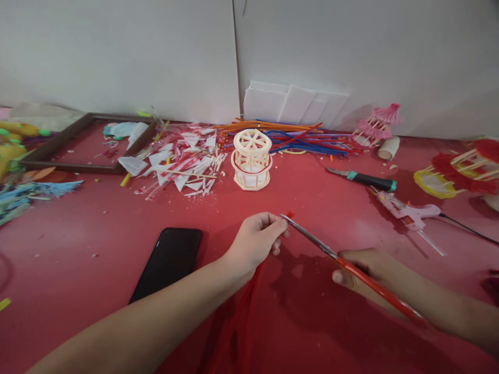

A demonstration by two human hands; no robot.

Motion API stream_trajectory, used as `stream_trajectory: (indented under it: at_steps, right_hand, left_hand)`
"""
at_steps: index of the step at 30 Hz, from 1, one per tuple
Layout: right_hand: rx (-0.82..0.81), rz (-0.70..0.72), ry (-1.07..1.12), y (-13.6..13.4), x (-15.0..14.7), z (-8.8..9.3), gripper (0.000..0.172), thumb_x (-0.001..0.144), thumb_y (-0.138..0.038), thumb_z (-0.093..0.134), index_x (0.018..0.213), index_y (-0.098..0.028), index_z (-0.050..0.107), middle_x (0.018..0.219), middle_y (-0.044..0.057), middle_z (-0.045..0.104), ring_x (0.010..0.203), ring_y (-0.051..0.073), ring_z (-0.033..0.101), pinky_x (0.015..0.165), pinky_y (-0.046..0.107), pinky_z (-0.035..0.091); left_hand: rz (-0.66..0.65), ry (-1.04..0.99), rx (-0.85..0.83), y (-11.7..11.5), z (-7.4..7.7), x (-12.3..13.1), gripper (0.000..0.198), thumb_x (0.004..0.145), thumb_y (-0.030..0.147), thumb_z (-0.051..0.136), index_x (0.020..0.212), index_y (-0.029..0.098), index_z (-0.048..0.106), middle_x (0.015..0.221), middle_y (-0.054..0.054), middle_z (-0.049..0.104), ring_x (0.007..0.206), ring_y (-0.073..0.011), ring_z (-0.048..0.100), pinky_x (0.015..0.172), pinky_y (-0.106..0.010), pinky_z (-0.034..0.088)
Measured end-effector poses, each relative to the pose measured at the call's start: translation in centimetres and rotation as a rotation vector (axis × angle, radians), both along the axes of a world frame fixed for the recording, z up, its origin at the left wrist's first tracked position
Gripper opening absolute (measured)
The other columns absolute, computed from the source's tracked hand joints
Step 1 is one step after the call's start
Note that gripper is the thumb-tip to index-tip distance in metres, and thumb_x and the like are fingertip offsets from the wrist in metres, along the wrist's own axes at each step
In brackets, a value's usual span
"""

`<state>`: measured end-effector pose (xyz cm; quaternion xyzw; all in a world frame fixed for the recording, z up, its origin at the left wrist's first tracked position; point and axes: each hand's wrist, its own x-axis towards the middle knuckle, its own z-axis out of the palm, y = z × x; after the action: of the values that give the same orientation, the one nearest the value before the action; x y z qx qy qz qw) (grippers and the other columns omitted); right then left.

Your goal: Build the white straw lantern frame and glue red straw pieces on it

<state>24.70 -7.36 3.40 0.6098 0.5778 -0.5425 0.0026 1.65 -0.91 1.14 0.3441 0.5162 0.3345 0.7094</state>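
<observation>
My left hand (pixel 259 238) is closed in a pinch on red pipe cleaners (pixel 249 306), which hang down below the palm toward the table's near edge. A short red tip pokes out past the fingertips. My right hand (pixel 362 270) grips red-handled scissors (pixel 312 236), and their blades reach to that tip beside my left fingers. Whether the blades are fully closed is hard to make out. Beyond the hands stands a small cream round cage-like model (pixel 252 160) with a spoked top and a red band.
Left of my arm lies a black phone (pixel 169 259). A utility knife (pixel 362 179) and a pink glue gun (pixel 409 208) rest at right. Farther back are paper and plastic scraps (pixel 183 161), coloured pipe cleaners (pixel 288 137), a brown frame (pixel 74 167) and white foam boards (pixel 268 101).
</observation>
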Motion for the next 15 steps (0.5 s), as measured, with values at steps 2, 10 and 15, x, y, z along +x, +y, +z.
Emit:
stream_trajectory:
  at_steps: [2,10,15]
  right_hand:
    - [-0.006,-0.004,-0.017,0.1,-0.1,0.0,0.039,0.085,-0.056,0.062,0.075,-0.019,0.054,0.076,-0.001,0.053,0.066,0.012,0.043,0.057,0.023,0.036]
    - [-0.011,0.003,-0.058,-0.1,0.4,-1.0,0.046,0.086,-0.063,0.058,0.075,-0.018,0.059,0.073,-0.001,0.056,0.063,0.011,0.045,0.055,0.023,0.037]
    - [0.072,0.045,-0.08,0.1,0.7,-1.5,0.051,0.087,-0.066,0.053,0.07,-0.019,0.055,0.068,-0.002,0.054,0.059,0.011,0.044,0.051,0.022,0.035]
  left_hand:
    - [-0.001,0.007,-0.022,0.0,0.1,0.0,0.018,0.084,0.017,0.057,0.066,0.015,0.055,0.05,0.007,0.053,0.037,-0.0024,0.042,0.042,-0.017,0.035]
    - [-0.009,0.014,-0.064,0.0,0.1,-0.1,0.019,0.085,0.015,0.055,0.066,0.015,0.055,0.047,0.007,0.051,0.036,-0.0022,0.04,0.042,-0.016,0.034]
    - [-0.001,0.015,-0.051,0.2,-0.1,-0.2,0.019,0.085,0.018,0.057,0.066,0.015,0.056,0.049,0.006,0.052,0.036,-0.0017,0.04,0.042,-0.016,0.033]
